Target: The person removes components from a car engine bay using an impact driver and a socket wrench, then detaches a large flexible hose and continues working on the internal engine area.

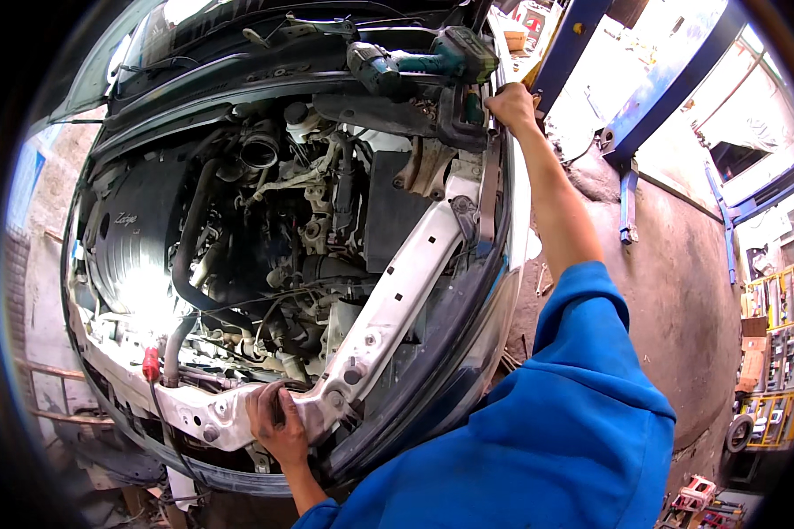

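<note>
For what looks like bracing, it seems wise to share weight evenly between the left hand [278, 421], curled on the pale crossmember [406, 282] beneath it, and the right hand [513, 106], bent at the white fender [520, 189] near the cordless drill [445, 58], though whether either grips I cannot tell.

A car repair workshop, this, and it shows! There's a car [403, 280] with its engine bay [313, 225] laid open, a cordless power tool [450, 60] resting up at the bay's far edge, blue steel posts [670, 93] like a lift's standing to the right, loaded shelves [775, 357] beyond, and look at that bare, stained floor [657, 295]!
</note>
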A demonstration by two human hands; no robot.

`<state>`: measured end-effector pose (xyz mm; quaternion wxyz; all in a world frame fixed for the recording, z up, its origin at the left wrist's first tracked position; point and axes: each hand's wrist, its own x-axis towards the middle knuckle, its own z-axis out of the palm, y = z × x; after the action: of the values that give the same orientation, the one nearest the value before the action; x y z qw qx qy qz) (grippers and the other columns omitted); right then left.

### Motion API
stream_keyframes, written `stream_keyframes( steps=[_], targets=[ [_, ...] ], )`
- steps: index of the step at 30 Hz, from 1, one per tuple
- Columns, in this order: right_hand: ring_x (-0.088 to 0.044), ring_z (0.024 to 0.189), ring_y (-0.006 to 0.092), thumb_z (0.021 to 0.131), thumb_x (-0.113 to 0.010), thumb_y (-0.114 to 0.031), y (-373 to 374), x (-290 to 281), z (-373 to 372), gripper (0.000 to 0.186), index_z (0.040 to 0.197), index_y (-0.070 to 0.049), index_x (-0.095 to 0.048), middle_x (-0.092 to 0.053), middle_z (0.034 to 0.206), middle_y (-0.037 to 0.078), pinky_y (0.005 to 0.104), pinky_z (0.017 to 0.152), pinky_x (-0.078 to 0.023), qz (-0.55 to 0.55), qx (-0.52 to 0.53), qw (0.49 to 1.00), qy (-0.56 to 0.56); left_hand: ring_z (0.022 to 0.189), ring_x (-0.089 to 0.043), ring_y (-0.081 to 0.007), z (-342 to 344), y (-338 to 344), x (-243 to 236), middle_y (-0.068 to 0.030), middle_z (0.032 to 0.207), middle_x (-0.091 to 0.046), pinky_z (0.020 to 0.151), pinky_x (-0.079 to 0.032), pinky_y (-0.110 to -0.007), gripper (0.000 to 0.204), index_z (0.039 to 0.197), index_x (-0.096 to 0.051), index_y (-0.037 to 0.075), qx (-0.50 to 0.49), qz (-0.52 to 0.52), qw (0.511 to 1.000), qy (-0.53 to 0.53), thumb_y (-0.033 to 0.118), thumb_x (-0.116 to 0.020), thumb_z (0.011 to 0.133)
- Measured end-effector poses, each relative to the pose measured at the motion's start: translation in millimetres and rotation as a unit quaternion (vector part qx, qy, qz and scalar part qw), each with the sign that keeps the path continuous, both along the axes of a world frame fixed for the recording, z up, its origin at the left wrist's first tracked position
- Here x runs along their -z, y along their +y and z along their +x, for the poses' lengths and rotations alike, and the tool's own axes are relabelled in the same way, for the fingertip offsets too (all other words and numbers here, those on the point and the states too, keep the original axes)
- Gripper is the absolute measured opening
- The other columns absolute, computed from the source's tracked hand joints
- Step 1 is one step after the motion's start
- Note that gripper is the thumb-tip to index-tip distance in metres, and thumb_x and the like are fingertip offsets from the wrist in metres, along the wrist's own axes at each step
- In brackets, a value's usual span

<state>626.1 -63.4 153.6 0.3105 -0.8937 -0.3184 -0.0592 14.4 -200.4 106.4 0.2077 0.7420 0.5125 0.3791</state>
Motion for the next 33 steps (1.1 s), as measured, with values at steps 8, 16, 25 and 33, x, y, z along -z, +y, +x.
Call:
stream_keyframes(
  steps=[8,16,25,33],
  targets=[
    [-0.064,0.105,0.0381,0.083,-0.063,-0.046,-11.1,-1.4,2.2,0.051,0.104,-0.001,-0.071,-0.068,0.108,0.024,0.0452,0.092,-0.05,-0.013,-0.05,0.998,0.045,0.087,-0.058,-0.0284,-0.8,0.6,2.7,-0.0126,0.093,-0.062,0.079,-0.047,-0.037,0.01,0.095,-0.064,-0.002,-0.001,0.017,1.0,0.011,0.006,-0.06,0.09],
    [-0.066,0.099,0.0394,0.085,-0.058,-0.039,-25.6,-3.2,-7.1,0.044,0.098,0.001,-0.072,-0.069,0.097,0.026,0.0421,0.09,-0.05,0.03,-0.069,0.996,0.048,0.086,-0.058,-0.0287,-4.0,-1.7,1.4,-0.0129,0.093,-0.062,0.078,-0.048,-0.037,0.01,0.095,-0.063,-0.002,-0.007,0.028,0.999,0.035,0.005,-0.059,0.091],
    [-0.069,0.089,0.0391,0.088,-0.058,-0.041,-43.8,3.1,-13.4,0.042,0.093,-0.002,-0.074,-0.071,0.087,0.022,0.0451,0.081,-0.052,0.084,-0.066,0.994,-0.025,0.084,-0.059,-0.0276,-1.9,1.7,1.0,-0.0124,0.091,-0.062,0.076,-0.047,-0.035,0.008,0.095,-0.063,-0.002,-0.019,0.018,0.999,-0.045,0.004,-0.059,0.092],
    [-0.068,0.09,0.0333,0.071,-0.072,-0.035,-12.3,-7.4,-23.6,0.046,0.095,0.004,-0.071,-0.07,0.093,0.023,0.0397,0.083,-0.051,0.028,-0.039,0.995,0.089,0.084,-0.058,-0.0275,-8.7,0.1,2.5,-0.0126,0.091,-0.062,0.075,-0.047,-0.035,0.008,0.094,-0.064,-0.002,-0.018,0.023,0.999,-0.029,0.005,-0.059,0.091]
  ],
)
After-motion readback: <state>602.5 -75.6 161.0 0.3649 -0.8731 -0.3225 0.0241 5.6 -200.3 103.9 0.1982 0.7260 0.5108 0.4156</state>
